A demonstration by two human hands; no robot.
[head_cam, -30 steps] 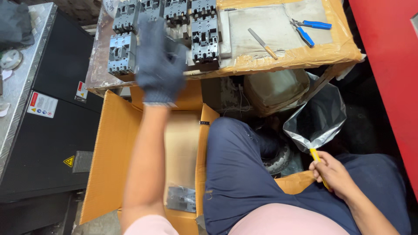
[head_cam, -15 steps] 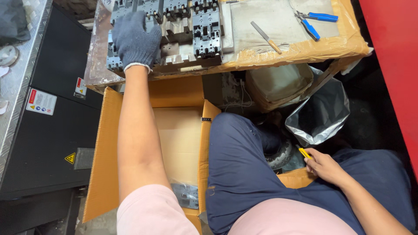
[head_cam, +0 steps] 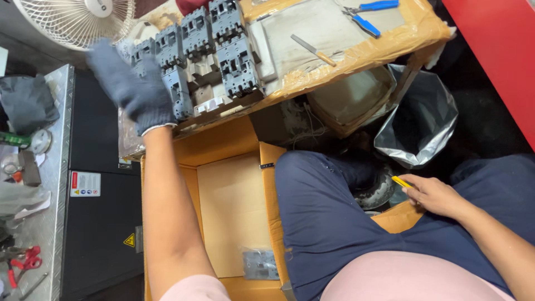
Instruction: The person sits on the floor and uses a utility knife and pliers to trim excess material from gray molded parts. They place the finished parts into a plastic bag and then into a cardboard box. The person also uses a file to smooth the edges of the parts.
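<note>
Grey moulded circuit breaker blocks (head_cam: 206, 53) stand in two rows on the cardboard-covered counter (head_cam: 356, 53); only one grey block (head_cam: 259, 264) lies in the open brown cardboard box (head_cam: 234, 212) below, so most seem left to go. Gloved left hand (head_cam: 129, 83), blurred with fingers loosely spread, hovers at the rows' left end near the counter edge and white fan (head_cam: 78, 19). Bare right hand (head_cam: 432, 195) pinches a yellow-handled tool (head_cam: 402, 181) by the knee, silver bag (head_cam: 418, 120) crowding that side.

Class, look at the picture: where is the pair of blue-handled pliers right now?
In the head view, the pair of blue-handled pliers lies at the top right, on the tape-wrapped cardboard work surface, just right of the wooden-handled metal blade.
</note>
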